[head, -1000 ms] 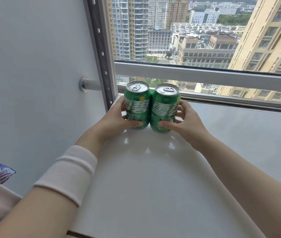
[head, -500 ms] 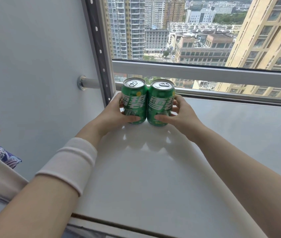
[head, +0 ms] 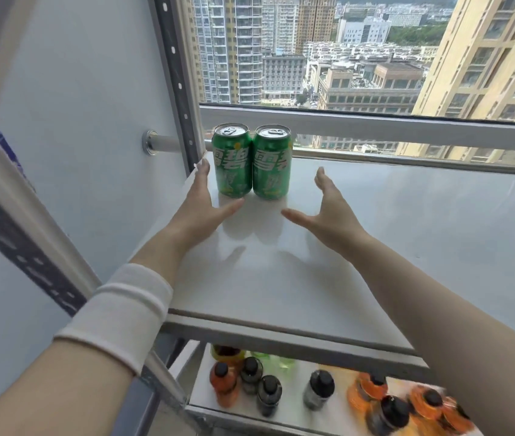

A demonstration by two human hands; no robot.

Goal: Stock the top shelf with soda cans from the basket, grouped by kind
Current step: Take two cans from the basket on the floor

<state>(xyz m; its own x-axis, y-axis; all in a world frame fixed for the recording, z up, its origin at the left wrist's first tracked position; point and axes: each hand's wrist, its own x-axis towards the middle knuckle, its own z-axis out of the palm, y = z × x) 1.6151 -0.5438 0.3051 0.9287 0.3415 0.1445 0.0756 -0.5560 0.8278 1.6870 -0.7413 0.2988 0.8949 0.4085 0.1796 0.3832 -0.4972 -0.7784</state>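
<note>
Head view — cans (head: 233, 165) stand between spread fingers (head: 201, 180).

The left forearm (head: 158, 256) wears a white band (head: 117, 313) of soft, cloth-like stuff that wraps round it like a short tube. The band's near edge has a thicker rim, rolled or stitched. Bare arm shows on both sides of it, so it is probably a separate cuff rather than a shirt sleeve, though blur makes that hard to settle. The left hand (head: 198, 212) is bare, and the nails on its fingers (head: 202, 166) look pale. The right hand (head: 328, 212) and right forearm (head: 438, 309) are bare to the frame's edge.
</note>
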